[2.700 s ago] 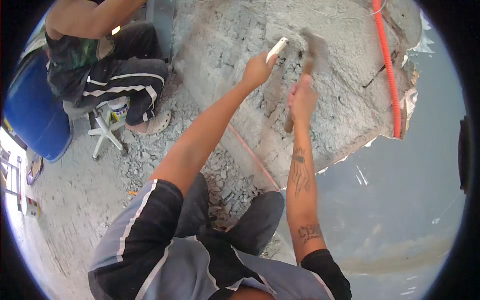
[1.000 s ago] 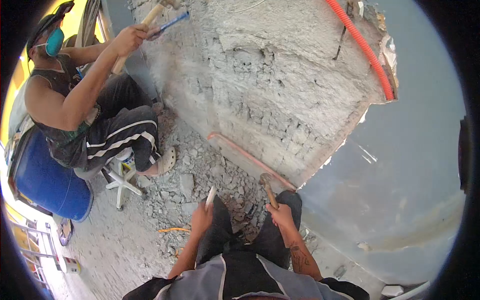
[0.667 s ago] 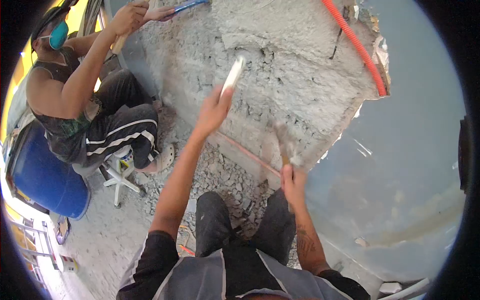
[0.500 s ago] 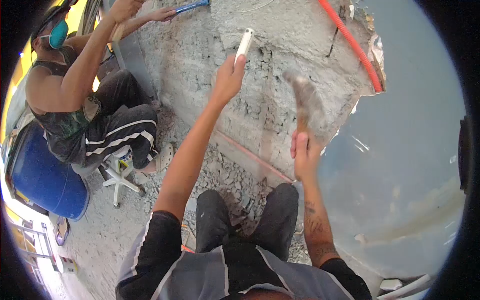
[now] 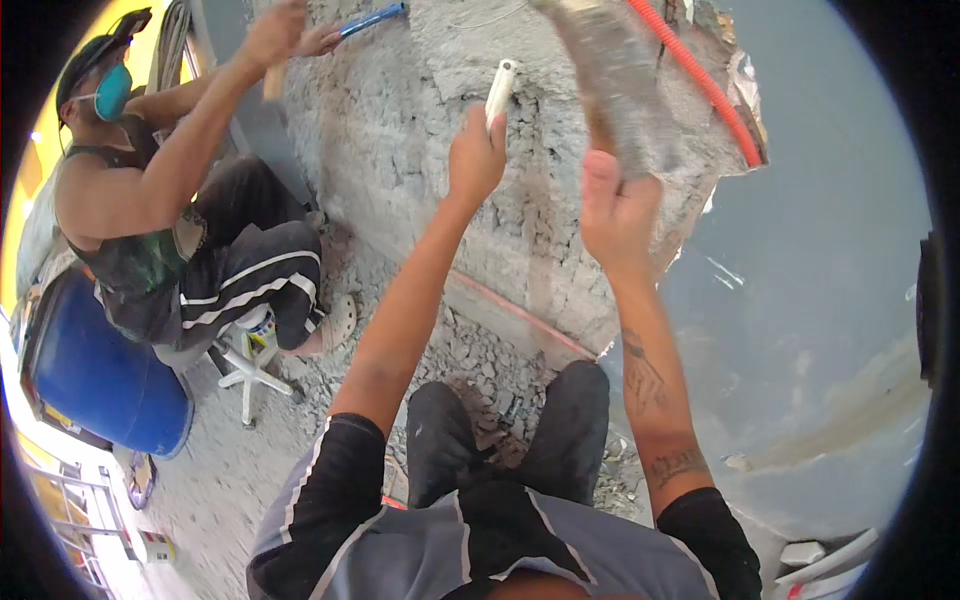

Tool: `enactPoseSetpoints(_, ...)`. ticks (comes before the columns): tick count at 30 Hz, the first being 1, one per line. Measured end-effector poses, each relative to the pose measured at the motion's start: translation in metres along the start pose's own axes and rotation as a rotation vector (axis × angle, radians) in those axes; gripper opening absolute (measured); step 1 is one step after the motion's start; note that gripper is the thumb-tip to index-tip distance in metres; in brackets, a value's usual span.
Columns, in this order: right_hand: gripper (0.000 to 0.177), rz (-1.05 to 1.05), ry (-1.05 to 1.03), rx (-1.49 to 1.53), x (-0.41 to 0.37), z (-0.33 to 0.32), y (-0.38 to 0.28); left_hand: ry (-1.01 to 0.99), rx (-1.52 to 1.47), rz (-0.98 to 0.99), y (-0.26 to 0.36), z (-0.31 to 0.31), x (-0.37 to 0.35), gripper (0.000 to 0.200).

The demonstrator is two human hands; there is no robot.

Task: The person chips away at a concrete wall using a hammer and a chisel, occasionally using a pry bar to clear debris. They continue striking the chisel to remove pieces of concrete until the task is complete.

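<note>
My left hand (image 5: 477,160) is closed around a cream-white chisel-like bar (image 5: 502,85), thumb along it. Its rounded outer end, with a dark round spot, overlaps the rough, broken wall (image 5: 400,150) in this view. My right hand (image 5: 618,215) grips the brown handle of a hammer (image 5: 597,120), raised to the right of the bar. Motion smears the hammer, and its head runs to the top edge of the view. Pitted, chipped masonry lies behind both hands.
An orange corrugated conduit (image 5: 700,85) runs down the upper right, beside grey painted wall (image 5: 800,300). Rubble (image 5: 480,360) covers the floor before my knees. At left a masked co-worker (image 5: 150,190) sits holding a blue tool (image 5: 372,18), near a blue barrel (image 5: 120,360).
My right hand and the hammer have risen up the view. My left hand and the bar have shifted slightly right. The co-worker's raised hand has moved right.
</note>
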State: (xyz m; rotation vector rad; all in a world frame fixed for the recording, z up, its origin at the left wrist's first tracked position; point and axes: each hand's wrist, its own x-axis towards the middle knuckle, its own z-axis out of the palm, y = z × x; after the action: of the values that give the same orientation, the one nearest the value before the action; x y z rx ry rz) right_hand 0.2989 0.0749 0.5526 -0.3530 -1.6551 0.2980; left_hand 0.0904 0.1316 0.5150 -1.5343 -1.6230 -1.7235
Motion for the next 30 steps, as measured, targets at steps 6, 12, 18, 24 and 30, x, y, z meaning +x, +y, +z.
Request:
enactPoseSetpoints(6, 0.042, 0.137, -0.165, -0.292, 0.007, 0.037, 0.035, 0.049, 0.099, 0.052, -0.004, 0.012, -0.001, 0.027)
enactPoseSetpoints(12, 0.04, -0.151, 0.008, -0.102, 0.004, 0.026, -0.021, -0.09, 0.022, 0.09, -0.033, 0.019, -0.008, 0.029)
enactPoseSetpoints(18, 0.052, 0.259, -0.24, -0.464, 0.006, 0.037, 0.022, -0.042, 0.227, 0.013, -0.011, 0.012, -0.001, 0.023)
enactPoseSetpoints(24, 0.055, -0.159, -0.107, -0.245, 0.012, 0.019, -0.05, 0.018, 0.024, 0.202, -0.031, 0.014, -0.003, 0.03)
enactPoseSetpoints(30, 0.063, 0.367, -0.271, -0.308, 0.02, 0.038, 0.022, -0.008, 0.271, 0.103, -0.017, 0.013, 0.001, 0.035)
